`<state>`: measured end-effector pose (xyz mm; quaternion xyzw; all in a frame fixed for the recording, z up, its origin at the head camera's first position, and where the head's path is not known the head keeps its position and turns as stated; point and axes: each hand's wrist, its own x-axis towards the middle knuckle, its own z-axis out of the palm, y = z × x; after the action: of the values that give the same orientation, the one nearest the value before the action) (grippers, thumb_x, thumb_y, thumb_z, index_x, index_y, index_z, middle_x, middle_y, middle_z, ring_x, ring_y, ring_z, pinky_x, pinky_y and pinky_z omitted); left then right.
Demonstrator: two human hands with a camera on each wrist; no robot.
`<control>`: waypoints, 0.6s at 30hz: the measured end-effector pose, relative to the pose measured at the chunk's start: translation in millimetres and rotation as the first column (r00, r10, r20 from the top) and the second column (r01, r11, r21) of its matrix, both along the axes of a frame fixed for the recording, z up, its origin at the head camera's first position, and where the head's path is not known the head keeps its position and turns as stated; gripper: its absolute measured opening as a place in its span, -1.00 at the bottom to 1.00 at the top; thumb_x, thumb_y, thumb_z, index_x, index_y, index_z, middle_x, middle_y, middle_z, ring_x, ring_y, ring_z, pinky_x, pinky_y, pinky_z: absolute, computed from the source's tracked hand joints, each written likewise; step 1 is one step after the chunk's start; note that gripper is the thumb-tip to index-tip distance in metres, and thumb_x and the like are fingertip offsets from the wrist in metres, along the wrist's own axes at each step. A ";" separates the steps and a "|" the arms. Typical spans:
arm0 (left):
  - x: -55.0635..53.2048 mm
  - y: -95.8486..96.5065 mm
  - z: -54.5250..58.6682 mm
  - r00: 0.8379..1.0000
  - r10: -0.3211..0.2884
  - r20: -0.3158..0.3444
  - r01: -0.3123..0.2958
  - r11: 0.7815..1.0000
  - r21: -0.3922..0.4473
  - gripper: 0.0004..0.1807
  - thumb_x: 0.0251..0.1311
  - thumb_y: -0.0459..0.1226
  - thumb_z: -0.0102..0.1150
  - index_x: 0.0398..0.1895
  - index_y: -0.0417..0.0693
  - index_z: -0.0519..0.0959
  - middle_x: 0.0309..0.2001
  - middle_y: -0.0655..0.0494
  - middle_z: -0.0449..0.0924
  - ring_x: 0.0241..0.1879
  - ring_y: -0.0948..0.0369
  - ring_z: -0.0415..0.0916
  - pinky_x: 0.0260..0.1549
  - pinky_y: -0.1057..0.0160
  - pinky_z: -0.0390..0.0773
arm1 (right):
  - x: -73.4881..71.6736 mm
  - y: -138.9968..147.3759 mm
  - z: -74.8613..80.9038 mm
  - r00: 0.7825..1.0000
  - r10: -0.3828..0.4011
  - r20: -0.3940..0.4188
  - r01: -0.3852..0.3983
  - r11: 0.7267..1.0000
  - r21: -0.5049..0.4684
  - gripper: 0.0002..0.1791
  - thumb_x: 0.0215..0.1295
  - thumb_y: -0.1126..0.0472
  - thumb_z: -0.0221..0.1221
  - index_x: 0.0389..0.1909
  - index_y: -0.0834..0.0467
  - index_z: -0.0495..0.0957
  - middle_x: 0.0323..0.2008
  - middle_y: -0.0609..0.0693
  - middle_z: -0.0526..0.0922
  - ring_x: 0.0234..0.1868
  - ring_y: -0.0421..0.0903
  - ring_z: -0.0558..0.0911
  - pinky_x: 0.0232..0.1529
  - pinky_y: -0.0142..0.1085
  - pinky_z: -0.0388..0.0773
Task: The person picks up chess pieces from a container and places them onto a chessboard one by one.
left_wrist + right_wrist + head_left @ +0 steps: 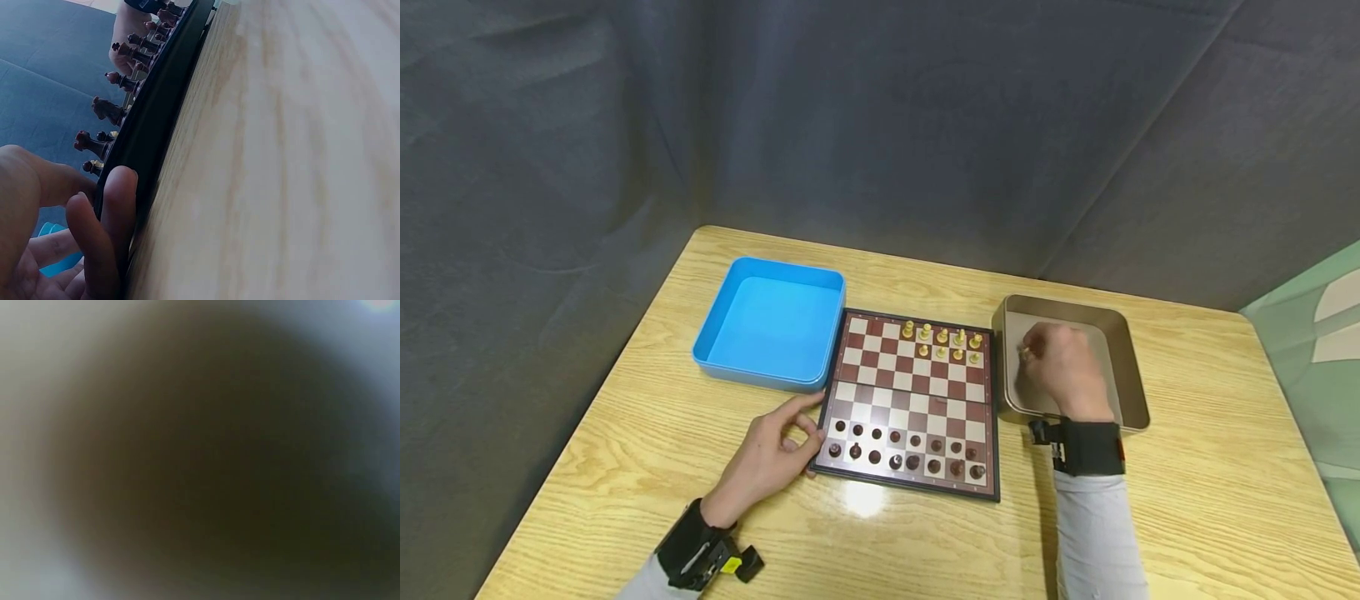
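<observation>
A folding chessboard (880, 398) lies on the table, gold chess pieces (942, 336) grouped at its far right and dark chess pieces (895, 461) in two rows along the near side. At its near left corner, my left hand (767, 458) holds the board's edge with thumb and fingers. In the left wrist view, bent fingers (119, 200) press against the black side of the board. My right hand (1066, 371), blurred, is over the bronze-coloured tin (1133, 392) and pinches a small gold chess piece (1024, 354). Only a dark blur shows in the right wrist view.
A blue square tray (767, 383) sits left of the board, close to its far left corner. The tin stands right beside the board's right edge. Dark cloth (880, 150) hangs behind the wooden table (1217, 433).
</observation>
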<state>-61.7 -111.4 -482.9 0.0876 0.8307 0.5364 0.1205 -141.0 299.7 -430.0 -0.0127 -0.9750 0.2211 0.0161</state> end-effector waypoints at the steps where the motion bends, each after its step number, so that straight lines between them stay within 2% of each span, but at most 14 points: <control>1: -0.1 0.0 -0.1 1.000 -0.001 0.000 0.001 1.000 -0.001 -0.39 0.27 -0.29 0.35 0.41 -0.04 0.50 -0.28 0.12 0.69 -0.82 0.29 0.46 -0.83 0.35 0.33 | 0.6 0.2 0.6 1.000 -0.004 -0.019 0.004 1.000 -0.005 -0.87 0.21 0.39 0.25 -0.24 0.32 0.69 -0.26 0.27 0.77 -0.25 0.23 0.72 -0.21 0.14 0.64; 8: -0.5 0.1 -0.6 1.000 0.003 -0.004 -0.003 1.000 -0.012 -0.40 0.27 -0.30 0.35 0.40 -0.04 0.51 -0.29 0.12 0.70 -0.82 0.29 0.45 -0.82 0.35 0.35 | 1.8 1.0 4.5 0.994 -0.003 -0.107 0.000 1.000 -0.028 -0.89 0.16 0.42 0.26 -0.30 0.35 0.69 -0.30 0.29 0.77 -0.32 0.19 0.73 -0.29 0.10 0.62; 13: -0.4 -0.1 -1.2 1.000 0.007 0.003 -0.007 1.000 -0.006 -0.40 0.27 -0.30 0.35 0.40 -0.04 0.51 -0.29 0.10 0.70 -0.80 0.27 0.48 -0.82 0.34 0.38 | 0.2 1.5 5.2 0.986 -0.002 -0.166 -0.001 1.000 -0.016 -0.94 0.08 0.45 0.27 -0.43 0.34 0.70 -0.44 0.23 0.75 -0.41 0.16 0.70 -0.37 0.00 0.58; 18: -0.4 -0.3 -1.4 1.000 0.007 -0.001 -0.007 1.000 -0.011 -0.40 0.27 -0.30 0.35 0.40 -0.03 0.51 -0.29 0.10 0.69 -0.82 0.28 0.46 -0.82 0.35 0.36 | -0.9 1.5 4.3 0.983 0.007 -0.183 -0.012 1.000 -0.028 -0.93 0.09 0.46 0.27 -0.43 0.35 0.72 -0.47 0.23 0.75 -0.42 0.15 0.71 -0.37 -0.03 0.57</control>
<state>-62.0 -111.7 -484.3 0.0842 0.8341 0.5321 0.1185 -141.9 301.2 -425.7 0.0122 -0.9661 0.2357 0.1045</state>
